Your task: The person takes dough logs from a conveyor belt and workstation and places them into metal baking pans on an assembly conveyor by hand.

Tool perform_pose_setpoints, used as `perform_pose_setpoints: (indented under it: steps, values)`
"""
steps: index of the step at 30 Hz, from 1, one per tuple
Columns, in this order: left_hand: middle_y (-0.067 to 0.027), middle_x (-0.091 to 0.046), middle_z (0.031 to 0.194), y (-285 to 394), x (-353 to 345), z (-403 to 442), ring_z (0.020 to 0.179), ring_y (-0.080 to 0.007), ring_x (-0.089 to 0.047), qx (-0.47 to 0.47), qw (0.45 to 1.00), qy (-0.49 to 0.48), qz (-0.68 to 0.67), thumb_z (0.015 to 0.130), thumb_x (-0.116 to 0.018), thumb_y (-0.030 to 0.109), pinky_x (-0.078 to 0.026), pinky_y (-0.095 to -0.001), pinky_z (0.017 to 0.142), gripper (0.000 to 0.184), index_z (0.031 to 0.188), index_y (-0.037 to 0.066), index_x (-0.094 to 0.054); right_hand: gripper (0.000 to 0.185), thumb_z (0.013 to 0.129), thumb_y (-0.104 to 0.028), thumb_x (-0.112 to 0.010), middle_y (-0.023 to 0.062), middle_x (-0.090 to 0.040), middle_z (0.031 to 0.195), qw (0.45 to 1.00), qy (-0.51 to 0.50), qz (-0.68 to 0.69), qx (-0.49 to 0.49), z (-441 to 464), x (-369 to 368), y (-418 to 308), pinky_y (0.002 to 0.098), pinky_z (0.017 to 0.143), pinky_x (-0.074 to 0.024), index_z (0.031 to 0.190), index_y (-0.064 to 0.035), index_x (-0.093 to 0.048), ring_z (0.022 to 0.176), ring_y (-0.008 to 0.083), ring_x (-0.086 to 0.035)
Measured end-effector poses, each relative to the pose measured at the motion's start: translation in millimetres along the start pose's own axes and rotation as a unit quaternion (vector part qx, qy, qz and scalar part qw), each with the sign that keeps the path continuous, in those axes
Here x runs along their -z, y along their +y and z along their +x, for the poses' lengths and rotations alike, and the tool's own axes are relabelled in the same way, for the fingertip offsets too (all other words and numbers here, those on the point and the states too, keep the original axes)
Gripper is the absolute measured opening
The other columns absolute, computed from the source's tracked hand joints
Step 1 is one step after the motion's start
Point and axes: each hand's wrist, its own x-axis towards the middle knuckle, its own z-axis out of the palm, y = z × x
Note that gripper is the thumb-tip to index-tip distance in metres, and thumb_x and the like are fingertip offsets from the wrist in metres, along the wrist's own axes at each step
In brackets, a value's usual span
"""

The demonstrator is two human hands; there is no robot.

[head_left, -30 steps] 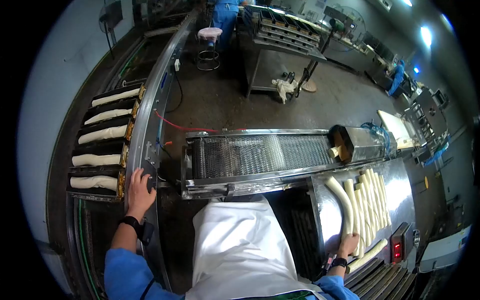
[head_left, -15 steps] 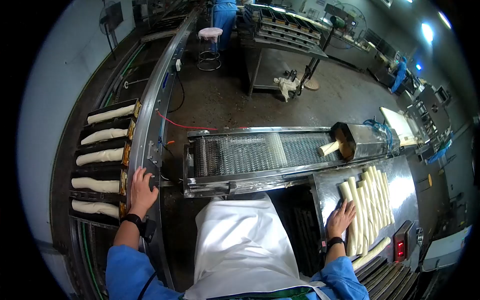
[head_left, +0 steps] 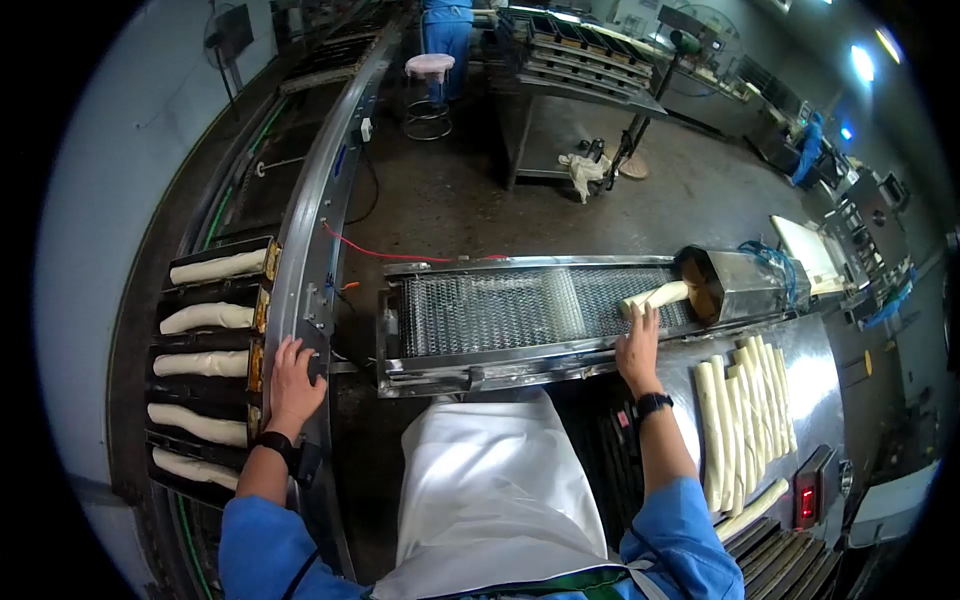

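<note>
My left hand [head_left: 295, 383] rests on the metal side rail [head_left: 300, 268] of the left conveyor, fingers spread and holding nothing. Beside it stand several dark loaf pans [head_left: 208, 340], each with a long pale dough roll in it, such as this dough roll [head_left: 202, 365]. My right hand [head_left: 640, 352] reaches over the near edge of the wire mesh belt [head_left: 490, 308], fingers stretched out. Its fingertips are at the left end of a dough roll [head_left: 662, 295] coming out of a metal chute [head_left: 745, 283]; whether they touch it I cannot tell.
Several dough rolls [head_left: 742, 415] lie side by side on the steel table [head_left: 815, 375] at right, near a box with a red display [head_left: 808, 495]. A round stool [head_left: 430, 65], a person in blue [head_left: 447, 45] and a rack of stacked pans [head_left: 575, 55] are farther back.
My right hand has left the dough rolls on the table and moved up and left to the belt. The dough roll there sticks farther out of the chute. The loaf pans have shifted slightly toward me.
</note>
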Motion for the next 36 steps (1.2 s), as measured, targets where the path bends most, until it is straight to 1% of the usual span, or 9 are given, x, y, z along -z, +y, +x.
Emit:
perform_pose_setpoints:
  steps: [3,13,21,23,25,28,30,32,36]
  values:
    - [-0.0144,-0.043,0.129,0.5,3.2,-0.5,0.131,-0.0302,-0.028,-0.004,1.000,0.003,-0.010,0.070,-0.064,0.013,-0.029,-0.0406,0.107,0.042,0.110,0.002,-0.056,0.052,0.073,-0.005,-0.056,0.0181,-0.038,0.135,0.988,-0.127,-0.092,-0.003,26.6,-21.0,0.4,0.0521,0.103,-0.0281,0.124,-0.0076,-0.046,0.130,0.0423,-0.028]
    - [-0.0156,-0.042,0.131,-3.2,-1.7,-3.4,0.132,-0.0299,-0.027,0.009,1.000,-0.004,-0.026,0.071,-0.063,0.014,-0.029,-0.0406,0.107,0.044,0.113,0.001,-0.055,0.028,0.077,-0.008,-0.059,0.0040,-0.054,0.115,0.972,-0.141,-0.188,-0.026,45.3,-21.2,-34.5,0.0628,0.091,-0.0355,0.104,-0.0127,-0.056,0.120,0.0297,-0.041]
    - [-0.0168,-0.043,0.131,-7.5,-5.3,2.9,0.131,-0.0302,-0.030,0.000,1.000,0.009,-0.028,0.072,-0.063,0.014,-0.028,-0.0404,0.108,0.045,0.114,0.000,-0.055,0.031,0.075,-0.006,-0.063,0.0088,-0.060,0.105,0.967,-0.174,-0.187,0.021,49.0,-20.0,-31.2,0.0498,0.091,-0.0416,0.105,-0.0100,-0.057,0.109,0.0285,-0.051]
    - [-0.0162,-0.043,0.132,-8.2,-8.9,1.8,0.131,-0.0302,-0.030,0.008,0.999,0.002,-0.033,0.073,-0.063,0.014,-0.028,-0.0402,0.108,0.045,0.115,0.001,-0.054,0.035,0.074,-0.002,-0.063,0.0114,-0.061,0.105,0.983,-0.131,0.105,-0.079,38.5,-38.7,36.6,0.0409,0.087,-0.0468,0.108,-0.0050,-0.057,0.098,0.0254,-0.057]
    - [-0.0149,-0.044,0.131,-11.8,-14.7,-1.0,0.131,-0.0304,-0.031,-0.013,1.000,0.016,-0.017,0.074,-0.063,0.015,-0.028,-0.0406,0.107,0.044,0.115,0.001,-0.054,0.038,0.076,-0.004,-0.066,0.0126,-0.060,0.107,0.894,-0.056,0.340,-0.286,13.9,16.7,25.9,0.0338,0.085,-0.0479,0.112,-0.0040,-0.055,0.097,0.0190,-0.057]
    - [-0.0137,-0.045,0.130,-8.3,-16.0,-2.0,0.130,-0.0291,-0.032,-0.008,0.999,0.026,-0.020,0.074,-0.063,0.015,-0.030,-0.0404,0.107,0.041,0.113,0.003,-0.056,0.047,0.084,-0.015,-0.063,0.0143,-0.057,0.109,0.773,0.033,0.544,-0.324,-65.5,83.4,59.7,0.0360,0.091,-0.0478,0.123,-0.0033,-0.040,0.105,0.0262,-0.055]
    - [-0.0128,-0.045,0.131,-11.5,-22.4,-2.1,0.131,-0.0281,-0.031,-0.005,0.999,0.027,-0.023,0.074,-0.063,0.015,-0.030,-0.0404,0.106,0.042,0.114,0.004,-0.056,0.034,0.081,-0.022,-0.067,0.0107,-0.055,0.102,0.824,0.078,0.443,-0.344,-142.2,92.6,158.3,0.0262,0.075,-0.0511,0.106,-0.0010,-0.055,0.090,0.0190,-0.056]
    - [-0.0126,-0.044,0.131,-11.4,-23.2,-0.8,0.131,-0.0280,-0.030,-0.001,1.000,0.019,-0.020,0.074,-0.063,0.016,-0.030,-0.0403,0.107,0.043,0.114,0.004,-0.055,0.037,0.080,-0.023,-0.068,0.0140,-0.055,0.101,0.740,0.174,0.470,-0.449,-192.1,124.4,134.3,0.0247,0.075,-0.0509,0.105,0.0009,-0.054,0.087,0.0197,-0.056]
    - [-0.0115,-0.038,0.137,-8.2,-17.3,0.7,0.134,-0.0283,-0.024,0.022,0.999,-0.032,0.000,0.076,-0.060,0.015,-0.030,-0.0433,0.107,0.044,0.118,0.006,-0.052,0.041,0.086,-0.032,-0.058,0.0186,-0.053,0.101,0.827,0.101,0.109,-0.542,-263.8,160.1,102.2,0.0372,0.076,-0.0446,0.101,0.0061,-0.052,0.086,0.0259,-0.052]
